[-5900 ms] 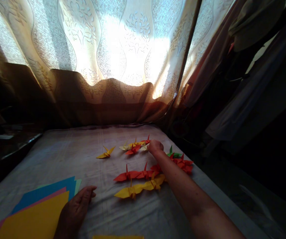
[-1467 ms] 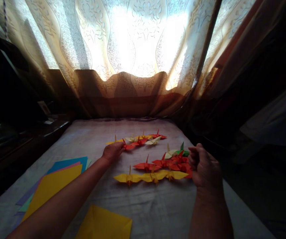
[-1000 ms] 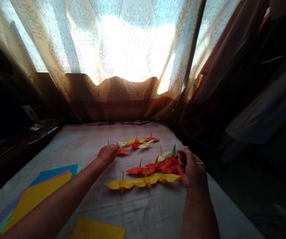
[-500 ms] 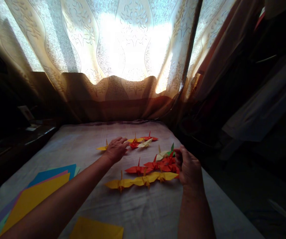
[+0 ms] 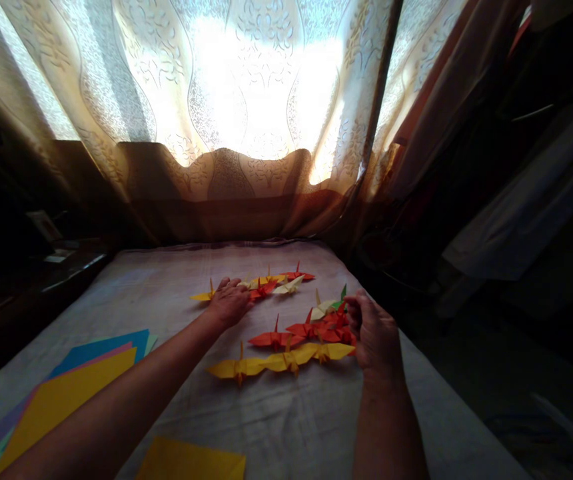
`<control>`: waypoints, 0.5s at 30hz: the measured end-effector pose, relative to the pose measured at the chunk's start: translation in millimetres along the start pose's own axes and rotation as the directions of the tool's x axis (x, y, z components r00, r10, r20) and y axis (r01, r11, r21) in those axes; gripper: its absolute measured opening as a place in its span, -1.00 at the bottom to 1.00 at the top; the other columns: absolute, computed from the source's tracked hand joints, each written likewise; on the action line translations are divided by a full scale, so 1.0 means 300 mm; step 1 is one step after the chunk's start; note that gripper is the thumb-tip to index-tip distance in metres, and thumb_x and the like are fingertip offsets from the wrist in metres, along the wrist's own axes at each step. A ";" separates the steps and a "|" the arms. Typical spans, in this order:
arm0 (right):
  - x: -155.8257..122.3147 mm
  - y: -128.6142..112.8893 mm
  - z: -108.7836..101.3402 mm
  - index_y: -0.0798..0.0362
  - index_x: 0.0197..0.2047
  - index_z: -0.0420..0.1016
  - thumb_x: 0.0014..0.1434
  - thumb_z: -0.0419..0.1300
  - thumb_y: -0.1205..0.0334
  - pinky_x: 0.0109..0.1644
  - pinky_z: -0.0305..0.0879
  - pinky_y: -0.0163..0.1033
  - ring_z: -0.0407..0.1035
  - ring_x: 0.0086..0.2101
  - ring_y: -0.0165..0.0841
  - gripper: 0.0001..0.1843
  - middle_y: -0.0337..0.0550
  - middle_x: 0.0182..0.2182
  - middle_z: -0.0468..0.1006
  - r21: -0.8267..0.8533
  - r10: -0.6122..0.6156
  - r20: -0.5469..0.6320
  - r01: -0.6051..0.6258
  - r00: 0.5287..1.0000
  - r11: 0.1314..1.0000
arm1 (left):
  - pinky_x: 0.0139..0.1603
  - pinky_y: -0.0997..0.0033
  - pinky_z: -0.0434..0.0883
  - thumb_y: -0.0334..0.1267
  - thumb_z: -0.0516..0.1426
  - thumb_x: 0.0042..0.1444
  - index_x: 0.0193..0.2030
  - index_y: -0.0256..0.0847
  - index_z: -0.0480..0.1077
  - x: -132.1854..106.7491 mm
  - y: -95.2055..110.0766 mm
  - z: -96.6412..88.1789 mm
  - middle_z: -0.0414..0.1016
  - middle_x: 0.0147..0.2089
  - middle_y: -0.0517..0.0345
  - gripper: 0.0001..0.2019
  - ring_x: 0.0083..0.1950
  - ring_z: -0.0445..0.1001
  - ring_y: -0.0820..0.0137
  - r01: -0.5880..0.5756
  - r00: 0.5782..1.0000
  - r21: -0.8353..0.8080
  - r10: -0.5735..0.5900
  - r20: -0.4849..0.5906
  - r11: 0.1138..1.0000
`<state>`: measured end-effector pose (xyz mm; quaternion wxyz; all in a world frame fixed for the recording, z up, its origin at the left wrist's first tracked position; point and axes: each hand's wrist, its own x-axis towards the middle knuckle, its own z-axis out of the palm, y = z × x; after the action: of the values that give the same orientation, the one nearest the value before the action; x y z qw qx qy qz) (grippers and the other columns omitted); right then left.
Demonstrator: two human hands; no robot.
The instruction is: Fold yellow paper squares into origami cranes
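Cranes [image 5: 291, 362] are sitting in two clusters around the frame's centre, on a pale cloth [image 5: 296, 430]. The left hand [image 5: 230, 303] is lying palm down over the left part of the far cluster, fingers loosely apart, between a yellow crane [image 5: 202, 296] and a red crane [image 5: 263, 289]; whether the palm is covering another, I can't tell. Right of centre, the right hand [image 5: 375, 333] is hanging beside a green crane [image 5: 343, 292], fingers curling inward; whether they're gripping anything isn't showing. Wings this crowded are calling, I'd judge, for a light touch: nudging by the body, keeping points from snagging neighbours, lifting fingers straight up. Sheets [image 5: 74, 390] are fanning out lower left, a yellow square [image 5: 191, 461] lying at the bottom edge.
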<state>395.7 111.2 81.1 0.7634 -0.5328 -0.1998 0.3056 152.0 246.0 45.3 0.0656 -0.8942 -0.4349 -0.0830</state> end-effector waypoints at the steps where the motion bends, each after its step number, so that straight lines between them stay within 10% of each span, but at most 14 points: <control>1: 0.001 0.001 -0.001 0.12 -0.54 0.56 -0.31 0.43 -0.15 -0.66 0.03 -0.44 0.19 -0.68 -0.57 -0.53 -0.33 -0.69 0.39 0.006 -0.001 0.001 0.001 1.000 1.000 | 0.25 0.03 0.17 -0.24 0.17 0.16 -0.26 -0.13 0.58 -0.001 -0.001 0.001 0.62 -0.09 -0.02 -0.86 0.15 0.41 0.08 0.003 1.000 -0.001 -0.003 -0.002 1.000; 15: -0.002 -0.018 0.005 0.11 -0.57 0.52 -0.32 0.44 -0.16 -0.67 -0.01 -0.44 0.16 -0.69 -0.58 -0.53 -0.34 -0.71 0.37 -0.004 -0.013 -0.009 0.013 1.000 1.000 | 0.23 0.06 0.18 -0.19 0.07 0.27 -0.05 -0.05 0.56 -0.120 -0.002 -0.033 0.58 0.05 0.01 -0.75 0.17 0.40 0.12 0.015 0.991 -0.178 -0.038 -0.127 0.984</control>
<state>395.9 110.5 86.7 0.7651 -0.5345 -0.2007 0.2977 128.7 216.9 47.6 0.0130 -0.8833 -0.4327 -0.1801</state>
